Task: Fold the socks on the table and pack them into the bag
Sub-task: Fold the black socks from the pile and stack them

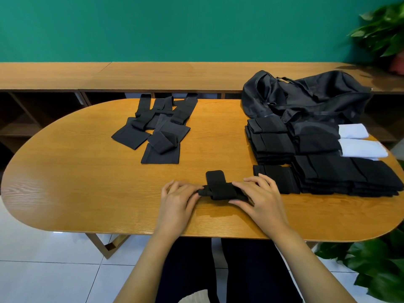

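A black sock (219, 190) lies crosswise near the table's front edge, partly rolled, with a flap sticking up towards the back. My left hand (178, 199) pinches its left end. Its right end sits between the thumb and fingers of my right hand (259, 196). Several unfolded black socks (159, 125) lie spread out in the middle of the oval wooden table (87, 182). On the right are stacks of folded black socks (323, 169) and two folded white ones (360, 141). A black bag (306, 95) slumps at the back right.
A long wooden shelf bench (109, 75) runs behind the table under a green wall. Potted plants stand at the far right top (384, 29) and bottom right (376, 263). White floor tiles show below the table.
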